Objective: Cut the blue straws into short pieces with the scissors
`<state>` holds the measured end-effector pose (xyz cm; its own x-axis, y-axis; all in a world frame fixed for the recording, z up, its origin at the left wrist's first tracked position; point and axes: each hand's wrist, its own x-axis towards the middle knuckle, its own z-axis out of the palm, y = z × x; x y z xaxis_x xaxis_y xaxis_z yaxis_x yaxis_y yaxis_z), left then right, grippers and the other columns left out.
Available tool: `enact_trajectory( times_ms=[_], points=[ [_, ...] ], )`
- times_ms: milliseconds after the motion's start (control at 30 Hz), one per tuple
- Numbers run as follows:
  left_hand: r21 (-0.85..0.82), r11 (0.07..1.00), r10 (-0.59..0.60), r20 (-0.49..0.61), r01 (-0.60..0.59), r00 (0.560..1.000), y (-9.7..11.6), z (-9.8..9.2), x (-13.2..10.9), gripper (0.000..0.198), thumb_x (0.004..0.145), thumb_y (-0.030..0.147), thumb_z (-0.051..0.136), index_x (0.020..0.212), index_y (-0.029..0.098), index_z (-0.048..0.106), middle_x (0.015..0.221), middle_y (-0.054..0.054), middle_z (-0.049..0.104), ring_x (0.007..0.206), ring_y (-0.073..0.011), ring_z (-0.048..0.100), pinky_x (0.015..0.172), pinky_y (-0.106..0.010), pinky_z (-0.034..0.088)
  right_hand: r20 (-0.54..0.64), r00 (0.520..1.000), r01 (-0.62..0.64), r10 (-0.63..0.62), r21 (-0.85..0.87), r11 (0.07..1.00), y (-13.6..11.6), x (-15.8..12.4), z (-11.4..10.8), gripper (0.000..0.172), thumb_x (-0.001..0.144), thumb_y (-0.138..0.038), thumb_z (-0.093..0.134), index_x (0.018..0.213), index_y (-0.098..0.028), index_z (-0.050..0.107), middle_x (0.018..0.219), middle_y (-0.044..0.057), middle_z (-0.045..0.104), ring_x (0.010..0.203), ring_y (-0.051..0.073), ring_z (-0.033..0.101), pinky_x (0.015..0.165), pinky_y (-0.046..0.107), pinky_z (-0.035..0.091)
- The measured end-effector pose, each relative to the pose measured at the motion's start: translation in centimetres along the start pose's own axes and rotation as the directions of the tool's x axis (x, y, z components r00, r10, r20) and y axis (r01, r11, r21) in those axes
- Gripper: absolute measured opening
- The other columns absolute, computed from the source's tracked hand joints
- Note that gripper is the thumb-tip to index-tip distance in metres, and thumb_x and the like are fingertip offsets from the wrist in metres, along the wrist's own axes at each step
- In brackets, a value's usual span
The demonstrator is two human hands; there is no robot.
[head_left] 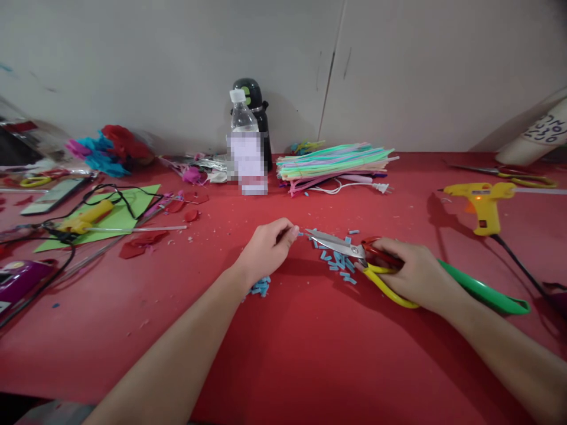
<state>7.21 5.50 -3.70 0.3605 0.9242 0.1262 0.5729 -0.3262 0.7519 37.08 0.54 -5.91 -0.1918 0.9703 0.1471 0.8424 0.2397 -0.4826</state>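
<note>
My right hand (414, 268) is wrapped round the red and yellow handles of a pair of scissors (339, 243). The blades point left and look nearly together, above a scatter of short light-blue pieces (339, 260). Just left of the blade tips, my left hand (272, 245) is closed in a pinch. A bit of blue shows by its fingertips, but I cannot make out whether it is held or lies on the table. A second small heap of blue pieces (260, 287) lies beneath my left wrist.
A bundle of pastel pipe cleaners (336, 165) lies at the back beside a plastic bottle (245, 136) and a black flask (261, 118). At right are a yellow glue gun (481, 200) and a long green object (482, 289). Another glue gun (86, 217) rests on green paper (128, 209) at left.
</note>
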Motion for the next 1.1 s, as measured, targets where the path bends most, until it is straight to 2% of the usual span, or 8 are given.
enact_trajectory(
  times_ms=[233, 733, 933, 1100],
  points=[
    [0.032, 0.999, 0.015, 0.003, -0.015, 1.0, 0.4, 0.1, 0.0, 0.031, 0.1, 0.04, 0.044, 0.078, 0.019, 0.05, 0.063, 0.005, 0.044, 0.057, -0.0106, 0.038, 0.055, -0.025, 0.029, -0.004, 1.0, 0.027, -0.027, -0.031, 0.999, -0.2, 0.1, -0.2, 0.026, 0.079, -0.046, 0.063, 0.086, -0.02, 0.066, 0.071, 0.002, 0.068, 0.063, 0.018, 0.058, 0.058, 0.027, 0.042],
    [0.054, 0.998, 0.029, 0.015, -0.029, 0.999, 0.5, 0.1, 0.0, 0.03, 0.1, 0.039, 0.043, 0.079, 0.019, 0.051, 0.063, 0.004, 0.045, 0.057, -0.0109, 0.04, 0.055, -0.026, 0.029, -0.033, 0.999, 0.037, -0.039, -0.061, 0.997, 0.1, -0.1, 0.0, 0.022, 0.079, -0.041, 0.061, 0.086, -0.021, 0.066, 0.073, 0.004, 0.069, 0.063, 0.019, 0.061, 0.057, 0.027, 0.043],
    [-0.011, 0.999, 0.031, -0.039, -0.031, 0.999, 0.7, -0.8, -0.2, 0.032, 0.1, 0.042, 0.045, 0.078, 0.019, 0.049, 0.063, 0.005, 0.043, 0.058, -0.0104, 0.038, 0.055, -0.025, 0.03, -0.077, 0.997, 0.001, 0.002, 0.038, 0.999, -0.5, -0.1, 0.0, 0.029, 0.079, -0.049, 0.069, 0.084, -0.02, 0.064, 0.068, 0.001, 0.066, 0.059, 0.016, 0.058, 0.053, 0.024, 0.041],
    [-0.054, 0.998, 0.041, -0.075, -0.045, 0.996, 1.5, -1.7, -0.4, 0.034, 0.1, 0.043, 0.046, 0.076, 0.018, 0.05, 0.065, 0.004, 0.047, 0.057, -0.0096, 0.04, 0.054, -0.024, 0.032, -0.082, 0.997, 0.011, -0.008, 0.036, 0.999, -0.7, -0.2, -0.1, 0.029, 0.08, -0.049, 0.068, 0.083, -0.021, 0.064, 0.068, 0.0, 0.064, 0.058, 0.015, 0.055, 0.054, 0.025, 0.04]
  ],
)
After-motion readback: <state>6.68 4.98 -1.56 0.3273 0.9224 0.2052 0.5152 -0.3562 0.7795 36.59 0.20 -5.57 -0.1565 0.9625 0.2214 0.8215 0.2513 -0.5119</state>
